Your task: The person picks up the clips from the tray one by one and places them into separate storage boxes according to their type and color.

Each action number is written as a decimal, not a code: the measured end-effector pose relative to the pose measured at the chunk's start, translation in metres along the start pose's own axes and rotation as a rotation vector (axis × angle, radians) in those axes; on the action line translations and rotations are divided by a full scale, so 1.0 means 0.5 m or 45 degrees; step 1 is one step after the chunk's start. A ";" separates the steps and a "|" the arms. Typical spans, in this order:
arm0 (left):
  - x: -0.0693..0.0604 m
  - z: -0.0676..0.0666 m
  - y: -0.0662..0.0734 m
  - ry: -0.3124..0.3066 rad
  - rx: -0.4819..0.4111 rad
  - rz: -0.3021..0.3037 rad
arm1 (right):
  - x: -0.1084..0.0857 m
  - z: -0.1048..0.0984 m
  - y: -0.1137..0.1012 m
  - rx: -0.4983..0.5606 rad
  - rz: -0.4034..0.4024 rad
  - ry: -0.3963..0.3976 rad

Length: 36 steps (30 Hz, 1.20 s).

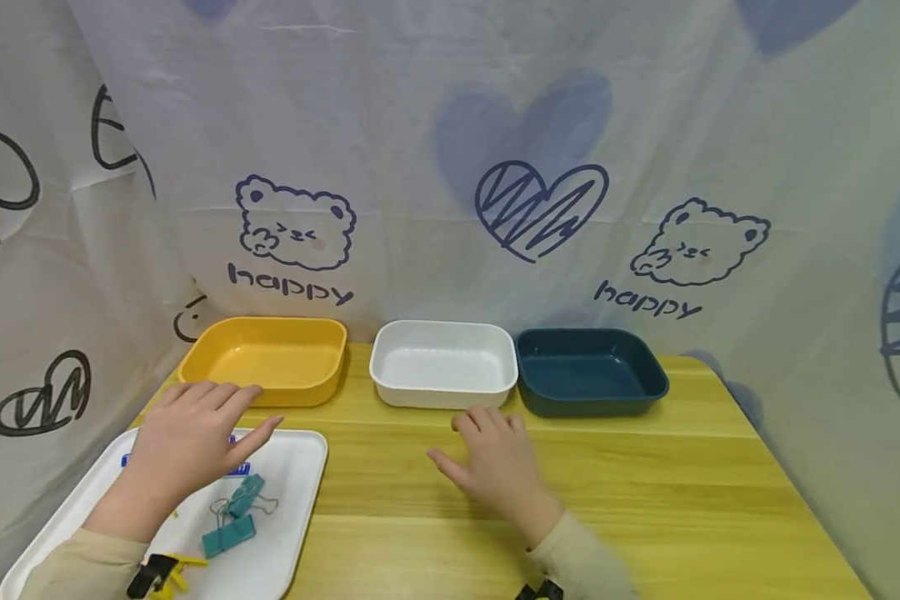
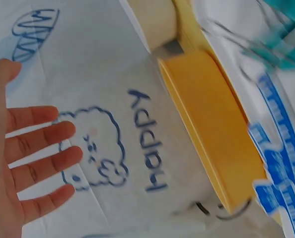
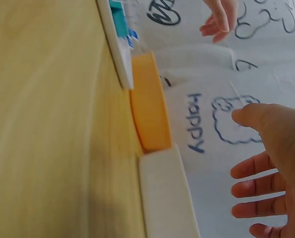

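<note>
My left hand [image 1: 198,429] hovers over a white tray [image 1: 307,467] with its fingers extended and nothing in them. In the tray lie teal binder clips [image 1: 228,536] with wire handles, below the thumb's side. Blue-and-white pieces [image 2: 281,163] are there too, partly hidden behind the hand in the head view; their kind is unclear. My right hand [image 1: 498,462] is over the wooden table, just in front of a white bin [image 1: 442,397]. Its fingers are loosely spread and slightly bent, holding nothing, as the right wrist view also shows.
Along the back of the table [image 1: 570,517] stand a yellow bin [image 1: 300,396], the white bin and a dark teal bin [image 1: 592,408]. A patterned cloth [image 1: 412,208] hangs close behind them and along the left side. The tray's far edge lies near the yellow bin.
</note>
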State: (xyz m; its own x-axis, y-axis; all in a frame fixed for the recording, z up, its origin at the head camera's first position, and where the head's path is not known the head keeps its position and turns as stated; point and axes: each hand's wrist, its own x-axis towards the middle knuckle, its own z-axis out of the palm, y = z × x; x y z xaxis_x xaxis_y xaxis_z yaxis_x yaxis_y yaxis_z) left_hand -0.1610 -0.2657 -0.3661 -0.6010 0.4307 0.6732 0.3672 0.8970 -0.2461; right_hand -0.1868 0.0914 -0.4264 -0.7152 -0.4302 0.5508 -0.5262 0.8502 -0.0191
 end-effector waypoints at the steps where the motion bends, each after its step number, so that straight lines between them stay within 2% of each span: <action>1: -0.006 -0.001 -0.007 0.015 0.009 0.010 | 0.001 0.003 -0.008 0.000 -0.003 -0.019; 5: -0.029 -0.006 -0.038 -0.012 0.027 -0.013 | 0.007 0.016 -0.042 -0.009 -0.022 -0.098; 9: -0.057 -0.008 -0.072 -0.128 0.029 -0.080 | 0.013 0.027 -0.073 0.003 -0.050 -0.201; 11: -0.072 -0.008 -0.089 -0.157 0.031 -0.105 | 0.016 0.034 -0.088 0.024 -0.065 -0.257; 16: -0.108 -0.005 -0.130 -0.135 0.059 -0.157 | 0.024 0.049 -0.129 0.084 -0.110 -0.359; 18: -0.122 -0.003 -0.146 -0.159 0.076 -0.197 | 0.028 0.054 -0.145 0.097 -0.125 -0.389; 22: -0.150 -0.001 -0.171 -0.270 0.095 -0.294 | 0.035 0.063 -0.174 0.102 -0.146 -0.448; 25: -0.169 0.001 -0.192 -0.319 0.112 -0.327 | 0.039 0.074 -0.193 0.089 -0.167 -0.491; 32: -0.203 0.009 -0.226 -0.586 0.124 -0.508 | 0.046 0.109 -0.234 0.053 -0.179 -0.608; 36: -0.222 0.018 -0.241 -0.636 0.131 -0.590 | 0.051 0.124 -0.256 0.046 -0.155 -0.675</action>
State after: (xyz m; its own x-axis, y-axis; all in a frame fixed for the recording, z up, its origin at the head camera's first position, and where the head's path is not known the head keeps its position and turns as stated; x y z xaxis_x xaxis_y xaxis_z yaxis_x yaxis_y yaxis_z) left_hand -0.1451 -0.4209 -0.4175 -0.9440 -0.0272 0.3287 -0.0608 0.9939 -0.0923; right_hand -0.1661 -0.0473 -0.4615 -0.7772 -0.6268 0.0550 -0.6284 0.7778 -0.0150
